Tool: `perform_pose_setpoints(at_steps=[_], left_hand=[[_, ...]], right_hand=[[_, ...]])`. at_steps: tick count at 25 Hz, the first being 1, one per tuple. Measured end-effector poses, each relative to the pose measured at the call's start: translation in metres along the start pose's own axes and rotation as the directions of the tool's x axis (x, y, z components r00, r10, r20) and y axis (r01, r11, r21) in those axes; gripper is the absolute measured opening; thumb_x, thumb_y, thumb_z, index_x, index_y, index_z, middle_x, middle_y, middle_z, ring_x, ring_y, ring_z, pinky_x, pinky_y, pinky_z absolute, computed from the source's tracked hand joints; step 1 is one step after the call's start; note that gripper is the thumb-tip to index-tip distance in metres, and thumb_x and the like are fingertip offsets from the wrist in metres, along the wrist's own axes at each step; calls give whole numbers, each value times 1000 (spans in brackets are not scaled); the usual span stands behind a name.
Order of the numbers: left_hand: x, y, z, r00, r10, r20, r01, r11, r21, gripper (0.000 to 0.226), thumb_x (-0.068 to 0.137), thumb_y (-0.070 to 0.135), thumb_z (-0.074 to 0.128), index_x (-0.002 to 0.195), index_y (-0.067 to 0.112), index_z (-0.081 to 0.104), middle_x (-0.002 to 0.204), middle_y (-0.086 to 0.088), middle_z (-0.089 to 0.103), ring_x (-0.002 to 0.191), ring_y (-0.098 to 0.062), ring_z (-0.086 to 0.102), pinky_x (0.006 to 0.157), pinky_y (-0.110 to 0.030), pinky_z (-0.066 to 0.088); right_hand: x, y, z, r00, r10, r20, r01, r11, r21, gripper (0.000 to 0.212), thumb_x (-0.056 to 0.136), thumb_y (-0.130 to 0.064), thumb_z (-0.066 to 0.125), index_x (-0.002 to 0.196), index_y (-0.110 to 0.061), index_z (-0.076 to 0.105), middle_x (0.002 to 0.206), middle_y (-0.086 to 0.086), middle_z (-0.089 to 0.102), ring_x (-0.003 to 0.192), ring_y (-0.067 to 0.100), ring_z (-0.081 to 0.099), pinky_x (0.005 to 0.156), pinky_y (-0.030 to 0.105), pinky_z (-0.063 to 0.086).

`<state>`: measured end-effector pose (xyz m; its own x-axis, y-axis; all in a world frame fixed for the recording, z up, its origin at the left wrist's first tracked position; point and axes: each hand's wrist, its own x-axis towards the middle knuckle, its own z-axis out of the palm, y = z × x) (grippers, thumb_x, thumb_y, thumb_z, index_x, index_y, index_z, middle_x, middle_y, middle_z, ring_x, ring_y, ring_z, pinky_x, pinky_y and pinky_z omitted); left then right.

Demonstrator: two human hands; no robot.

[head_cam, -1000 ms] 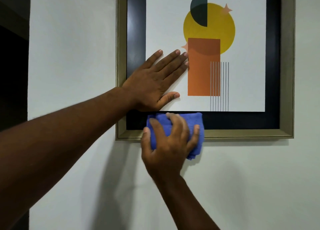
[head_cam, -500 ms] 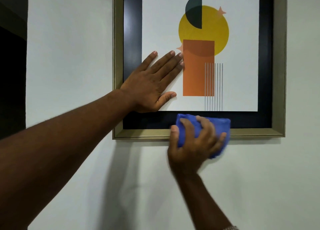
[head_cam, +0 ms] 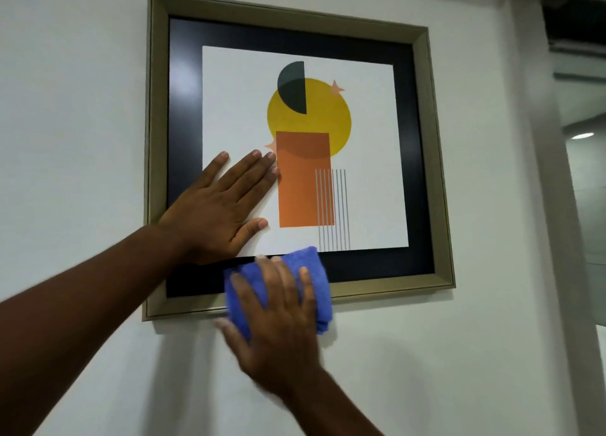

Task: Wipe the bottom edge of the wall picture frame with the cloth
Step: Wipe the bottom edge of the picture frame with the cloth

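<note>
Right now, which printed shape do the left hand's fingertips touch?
The small orange star left of the orange rectangle; the left hand ends at it. The other star sits upper right, clear.

1. The square, dull-gold moulded picture frame [head_cam: 439, 160] surrounds a black mat border [head_cam: 416, 160].
2. The white paper print [head_cam: 370, 140] shows a yellow circle, a dark teal half-circle, an orange rectangle, pale peach stars and thin grey vertical stripes.
3. The folded terry cloth [head_cam: 314, 271] is bright blue.
4. The painted wall [head_cam: 72, 107] is plain white.
</note>
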<state>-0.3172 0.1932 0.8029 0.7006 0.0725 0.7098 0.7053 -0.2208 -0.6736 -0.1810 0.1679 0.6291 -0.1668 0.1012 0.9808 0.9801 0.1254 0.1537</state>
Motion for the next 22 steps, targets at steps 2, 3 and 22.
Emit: perform_pose_setpoints(at_steps=[2,3,22], left_hand=[[-3,7,-1,999,-35,18,35,999,0,72,94,53,13,154,16,-3,165,-7,-2,152,-22,-3,123,-53,5],[-6,12,-1,997,-78,27,79,997,-18,72,94,52,13,154,16,-4,165,-7,-3,152,-23,-4,122,-55,4],[-16,210,-60,407,-844,350,846,204,-493,33,90,33,56,113,10,52,109,-13,58,96,-30,59,79,-42,51]], right_hand=[[-6,33,-13,998,39,44,-38,999,-33,62,94,-65,36,146,-32,34,154,7,36,145,25,28,124,47,3],[-8,48,-21,995,53,80,-50,998,-38,63,94,-66,34,147,-32,32,157,7,33,147,24,23,123,48,3],[3,107,-94,896,118,428,-429,478,766,75,90,7,47,150,-30,21,152,-6,36,138,1,36,118,27,34]])
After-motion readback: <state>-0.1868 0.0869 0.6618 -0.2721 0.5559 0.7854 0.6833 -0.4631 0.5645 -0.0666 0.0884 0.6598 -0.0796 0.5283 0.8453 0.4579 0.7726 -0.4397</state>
